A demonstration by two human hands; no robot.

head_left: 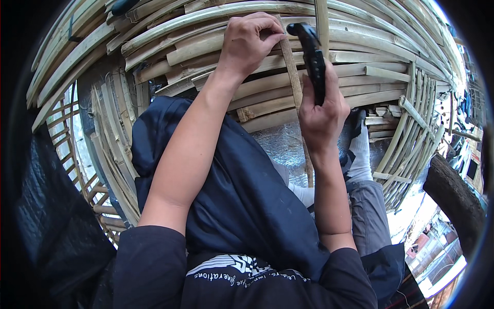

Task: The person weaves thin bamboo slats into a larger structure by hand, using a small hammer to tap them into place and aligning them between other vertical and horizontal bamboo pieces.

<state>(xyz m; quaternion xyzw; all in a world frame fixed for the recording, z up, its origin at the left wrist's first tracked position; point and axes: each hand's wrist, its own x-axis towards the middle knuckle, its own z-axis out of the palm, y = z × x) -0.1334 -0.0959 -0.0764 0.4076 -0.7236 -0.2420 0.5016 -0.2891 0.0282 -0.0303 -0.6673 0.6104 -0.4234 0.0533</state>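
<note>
Where the forearms rise from the near edge, right hand [321, 110] clenched on a black tool [312, 59], long axis near to far, tip far and left, thin bamboo strip [294, 77] just left of it, pale tan, upright, left hand [249, 44] pinching its far end, curved bamboo slat frame [381, 67] beyond.

A: Surroundings first. Dark blue cloth [242, 201] draped across the lap, creased, filling the middle of the view.

B: Grey trouser leg [368, 216] to the right of it, white sock [360, 154] above, near loose bamboo offcuts [383, 110].

A: Silver foil sheet [280, 141] lies under the leg. Bamboo lattice [67, 149] at far left.

B: Thick dark log [453, 198] at right edge; rooftops [437, 247] below it, small and blurred.
</note>
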